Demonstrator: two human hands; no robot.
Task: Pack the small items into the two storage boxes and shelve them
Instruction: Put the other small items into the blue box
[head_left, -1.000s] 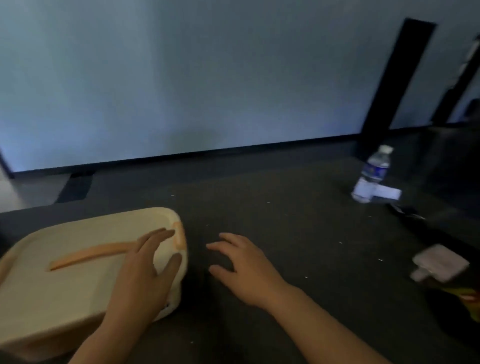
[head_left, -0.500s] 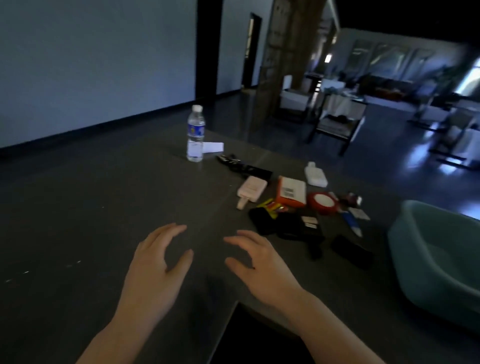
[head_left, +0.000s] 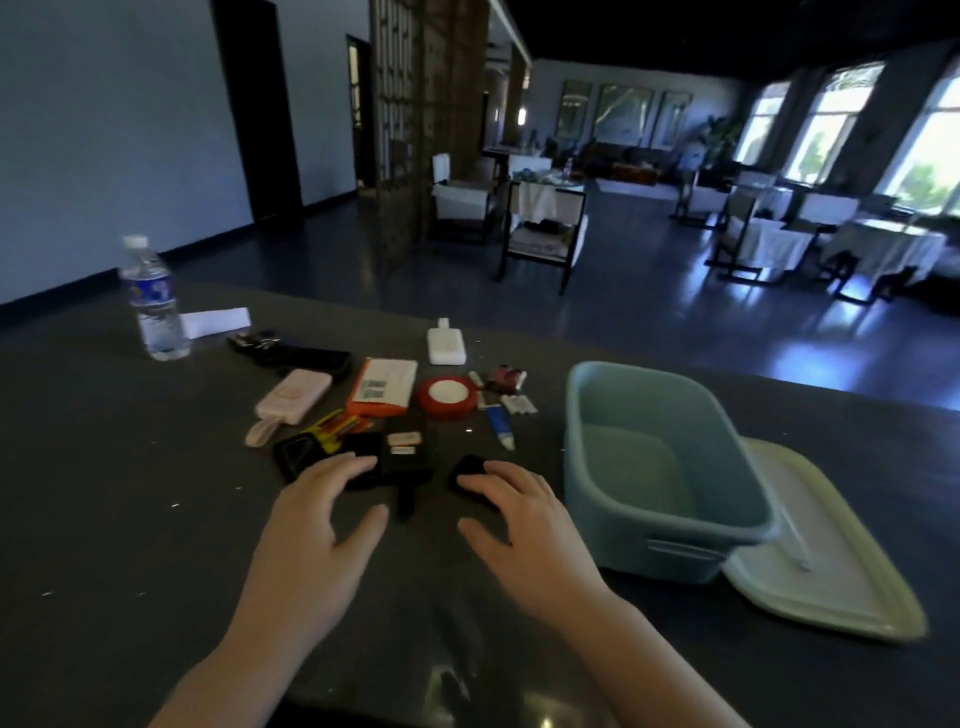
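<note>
— Small items (head_left: 395, 410) are lying in a cluster on the worktop (head_left: 130, 493), just far of both hands. Left hand (head_left: 317, 525) fingers (head_left: 348, 465) are spreading loosely over the near black pieces, gripping nothing.

— Right hand (head_left: 519, 525)?

— Fingers apart too, tips touching a black pouch (head_left: 470, 475). The blue storage box (head_left: 660, 467) is sitting open just to the right, beside its lid (head_left: 831, 571).

— Risk?

— Probably scooping several dark pieces together, dropping one unnoticed on the dark worktop.
</note>
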